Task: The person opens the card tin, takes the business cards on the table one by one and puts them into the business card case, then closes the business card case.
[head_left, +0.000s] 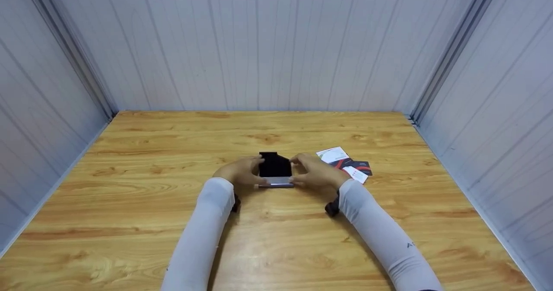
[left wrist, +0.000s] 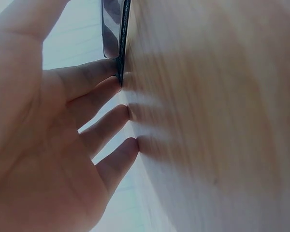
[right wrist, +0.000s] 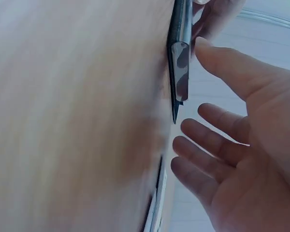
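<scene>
A flat case (head_left: 274,166), like a card holder, lies on the wooden table with a black inner face and a silver strip along its near edge. Its shiny metallic end shows in the right wrist view. My left hand (head_left: 239,170) is at its left side, thumb by the near corner. In the left wrist view, the index and middle fingertips meet the black edge while the other fingers (left wrist: 117,162) reach down to the tabletop. On the opposite side is my right hand (head_left: 317,172), its fingers spread and loosely bent, thumb tip right at the case's edge.
Several cards, among them a white one (head_left: 332,154) and a dark one with red (head_left: 362,167), lie overlapping just beyond my right hand. The wooden table (head_left: 129,204) meets pale panelled walls (head_left: 276,45) at the back and both sides.
</scene>
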### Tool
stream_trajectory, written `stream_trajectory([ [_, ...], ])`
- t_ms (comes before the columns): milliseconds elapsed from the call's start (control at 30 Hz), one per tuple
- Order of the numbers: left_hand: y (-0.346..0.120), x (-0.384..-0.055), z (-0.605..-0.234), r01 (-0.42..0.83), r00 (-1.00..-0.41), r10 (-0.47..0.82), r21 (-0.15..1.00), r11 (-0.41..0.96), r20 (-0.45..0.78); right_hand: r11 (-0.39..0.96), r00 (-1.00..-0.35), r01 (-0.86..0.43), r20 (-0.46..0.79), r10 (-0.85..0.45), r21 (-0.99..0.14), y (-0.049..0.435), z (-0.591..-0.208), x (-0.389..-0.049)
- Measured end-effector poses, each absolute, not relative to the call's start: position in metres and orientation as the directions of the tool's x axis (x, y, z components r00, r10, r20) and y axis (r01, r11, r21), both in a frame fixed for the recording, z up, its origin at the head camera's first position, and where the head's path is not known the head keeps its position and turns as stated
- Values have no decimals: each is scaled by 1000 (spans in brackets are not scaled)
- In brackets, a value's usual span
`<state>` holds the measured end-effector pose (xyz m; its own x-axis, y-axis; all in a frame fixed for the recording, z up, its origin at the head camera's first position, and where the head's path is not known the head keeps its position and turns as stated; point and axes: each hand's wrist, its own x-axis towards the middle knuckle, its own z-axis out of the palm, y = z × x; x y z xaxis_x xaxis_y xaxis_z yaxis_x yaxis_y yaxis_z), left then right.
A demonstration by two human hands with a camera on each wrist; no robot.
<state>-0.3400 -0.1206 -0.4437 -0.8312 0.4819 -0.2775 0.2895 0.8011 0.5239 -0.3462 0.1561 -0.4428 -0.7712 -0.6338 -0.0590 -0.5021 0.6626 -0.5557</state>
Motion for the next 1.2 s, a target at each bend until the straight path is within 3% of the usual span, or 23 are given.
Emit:
stream_trajectory([
  [467, -121, -336, -443, 277, -831, 479, 536, 798, -282, 719, -839, -401, -88, -537, -567, 203, -421, -351],
  [800, -121, -336, -443, 266, -837, 469, 538, 800, -283, 765, -862, -427, -40, -506, -483, 239, -424, -363],
  [1200, -121, -334, -443, 240, -840, 457, 555, 797, -293, 791, -878, -391, -67, -474, -470, 262, -428, -375],
])
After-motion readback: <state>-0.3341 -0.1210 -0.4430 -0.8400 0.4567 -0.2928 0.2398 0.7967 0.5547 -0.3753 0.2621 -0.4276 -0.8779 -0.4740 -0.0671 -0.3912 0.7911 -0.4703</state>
